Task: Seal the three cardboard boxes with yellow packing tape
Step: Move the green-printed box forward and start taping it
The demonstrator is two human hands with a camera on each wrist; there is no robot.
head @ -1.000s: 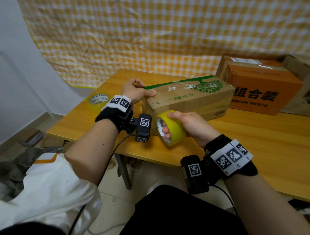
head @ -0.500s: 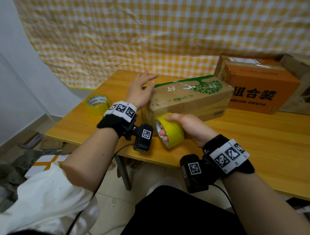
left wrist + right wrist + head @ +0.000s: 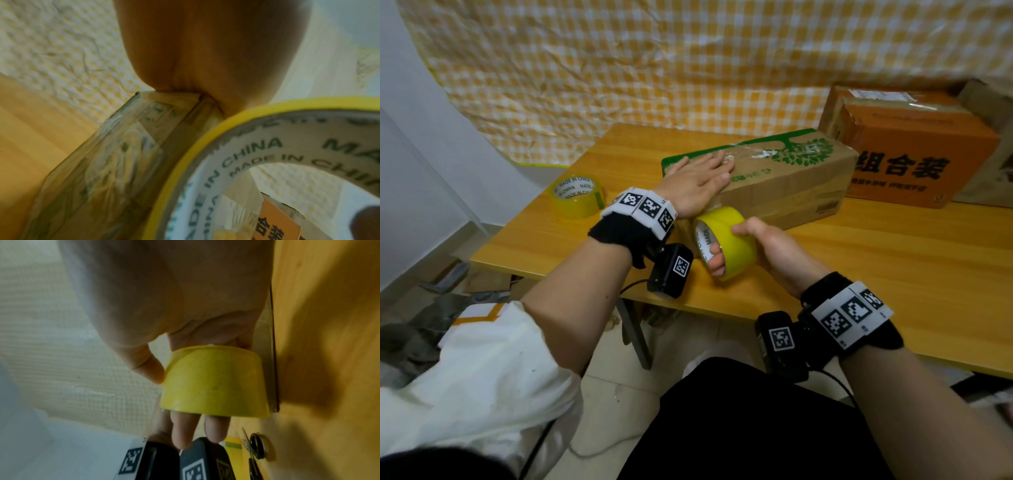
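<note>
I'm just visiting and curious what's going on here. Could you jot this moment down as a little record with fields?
left hand: flat, fingers straight, pressing on top of the green-printed box
right hand: grips the yellow tape roll, fingers through its core, at the box's near end
spare roll: lies on the table, left of the box
orange box: behind, to the right
scissors: on the table

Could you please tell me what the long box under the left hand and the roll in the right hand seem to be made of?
Long box: brown cardboard, matte, printed green, with glossy clear strips, probably old tape.
Roll: glossy yellow plastic-looking tape wound on a pale, printed core, likely paperboard.
</note>
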